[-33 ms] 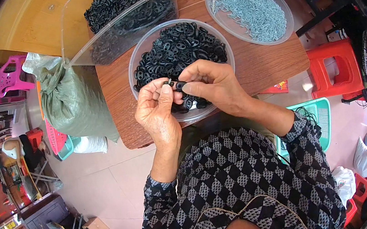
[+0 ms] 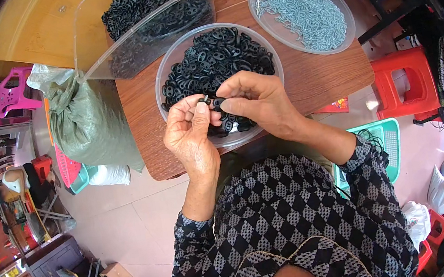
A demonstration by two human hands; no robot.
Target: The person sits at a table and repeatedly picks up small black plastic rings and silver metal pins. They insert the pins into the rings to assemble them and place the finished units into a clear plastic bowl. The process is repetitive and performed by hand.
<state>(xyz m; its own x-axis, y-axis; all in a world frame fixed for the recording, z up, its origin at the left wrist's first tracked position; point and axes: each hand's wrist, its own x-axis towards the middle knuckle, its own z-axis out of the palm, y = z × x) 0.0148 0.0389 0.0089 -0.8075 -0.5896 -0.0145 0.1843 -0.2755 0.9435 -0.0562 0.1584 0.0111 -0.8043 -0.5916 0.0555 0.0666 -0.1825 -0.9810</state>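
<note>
Over the near part of a round clear tub (image 2: 158, 82), my two hands meet with their fingertips close together. Between thumb and forefinger my left hand (image 2: 192, 128) pinches a small dark piece (image 2: 206, 100) with a shiny metal bit sticking up. My right hand (image 2: 259, 103) has its thumb and forefinger closed on a small black oval piece (image 2: 217, 103) with a hole in it. Whether the two pieces touch is too small to tell. Heaped in the tub below are many black oval pieces (image 2: 217, 56) with holes.
Behind the tub stands a clear bin (image 2: 138, 41) of similar black parts. A shallow round dish (image 2: 350, 28) of small silvery screws lies right on the brown table (image 2: 325, 78). Around it are a tied green sack (image 2: 92, 121), a red stool (image 2: 403, 83) and a green basket (image 2: 392, 145).
</note>
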